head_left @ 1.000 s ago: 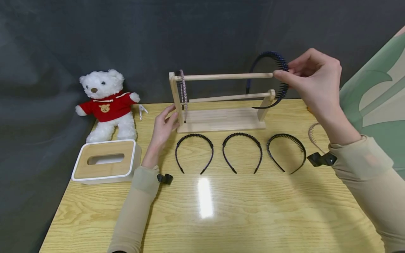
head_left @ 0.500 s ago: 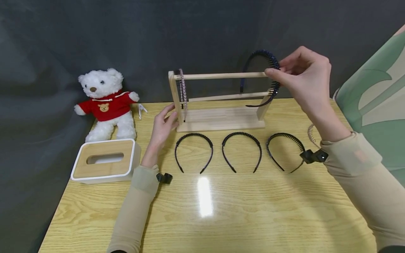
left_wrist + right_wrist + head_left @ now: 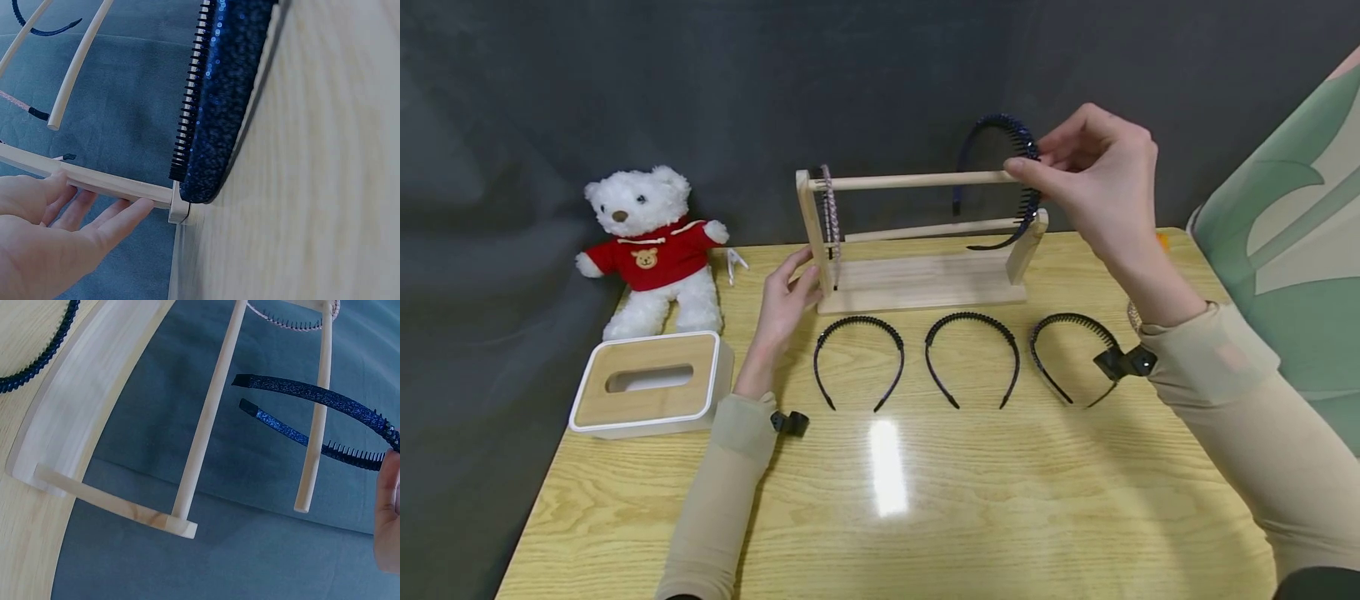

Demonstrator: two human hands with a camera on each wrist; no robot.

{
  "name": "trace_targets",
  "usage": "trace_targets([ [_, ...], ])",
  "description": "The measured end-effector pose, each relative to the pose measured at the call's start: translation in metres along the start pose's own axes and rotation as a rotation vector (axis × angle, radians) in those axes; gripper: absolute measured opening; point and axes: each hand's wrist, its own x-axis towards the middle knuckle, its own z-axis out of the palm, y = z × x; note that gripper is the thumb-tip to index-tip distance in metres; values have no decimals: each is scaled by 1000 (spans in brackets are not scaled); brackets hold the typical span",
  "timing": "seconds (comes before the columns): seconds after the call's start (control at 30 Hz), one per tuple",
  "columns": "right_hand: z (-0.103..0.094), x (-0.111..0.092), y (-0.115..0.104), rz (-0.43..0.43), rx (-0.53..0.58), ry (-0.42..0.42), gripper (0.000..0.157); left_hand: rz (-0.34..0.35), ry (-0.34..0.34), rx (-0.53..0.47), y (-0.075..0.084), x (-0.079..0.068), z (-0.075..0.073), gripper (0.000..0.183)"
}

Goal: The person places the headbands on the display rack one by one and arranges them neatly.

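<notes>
My right hand (image 3: 1093, 167) pinches a dark blue toothed headband (image 3: 1006, 123) by its curved top, near the free right end of the wooden rack's upper rod (image 3: 917, 180). In the right wrist view, the arms of the headband (image 3: 290, 387) pass on either side of that rod. A pink headband (image 3: 831, 212) hangs at the left end of the upper rod. My left hand (image 3: 784, 304) touches the outer side of the rack's left post (image 3: 809, 218). In the left wrist view, the left hand's outstretched fingers (image 3: 119, 222) lie against this post.
Three dark headbands (image 3: 859, 321) lie in a row before the rack's base (image 3: 925, 283). Another headband (image 3: 1134, 315) is mostly hidden behind the right forearm. At left are a white teddy bear (image 3: 647, 258), a tissue box (image 3: 651, 383) and a small white stand (image 3: 735, 263).
My right hand has moved left, carrying the blue headband further over the end of the upper rod. The left hand has stayed on the post.
</notes>
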Motion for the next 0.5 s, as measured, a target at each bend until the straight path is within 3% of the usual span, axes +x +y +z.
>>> trace_targets([
  [0.5, 20, 4, -4, -16, -8, -23, 28, -9, -1, -1, -2, 1, -1, 47],
])
